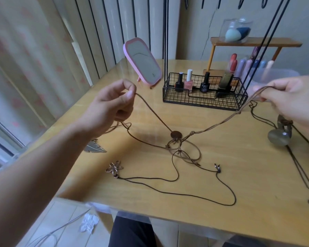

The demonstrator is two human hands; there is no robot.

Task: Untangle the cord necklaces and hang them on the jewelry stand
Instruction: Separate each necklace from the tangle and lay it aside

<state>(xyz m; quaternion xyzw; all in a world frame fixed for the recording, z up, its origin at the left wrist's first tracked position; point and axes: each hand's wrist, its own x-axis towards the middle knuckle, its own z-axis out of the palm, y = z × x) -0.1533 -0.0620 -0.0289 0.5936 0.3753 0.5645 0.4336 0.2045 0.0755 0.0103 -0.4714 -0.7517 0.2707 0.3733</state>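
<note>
Setting: wooden worktop [212, 202] set against a radiator and curtain, seen from above; several cord necklaces lie spread across it.
Near edge: dark cord [194, 194] loops loosely along the front, one end at a flower pendant [114, 168]; a leaf pendant [95, 147] lies just beside the left forearm.
Centre: tangle [178, 148] where brown and tan cords cross, next to a round brown pendant [176, 134].
Left hand [111, 106]: raised above the worktop, thumb and forefinger pinching the brown cord [150, 107] that runs down to the round pendant.
Right hand [291, 97]: raised, fingers curled and pinching the tan cord [221, 122], which runs taut back to the tangle.
Right side: grey stone pendant [278, 138] on its own cord, apart from the tangle.
Far: wire basket [239, 102] of nail polish bottles, pink mirror [141, 61], black rods of the jewelry stand [165, 41] with hooks overhead.
Step in hand, judged: pulling two cords apart to expose the knot; nothing loose is hung yet.
Next move, judged: ease tension, work one cord free through the crossing, then lift it to a hook.
</note>
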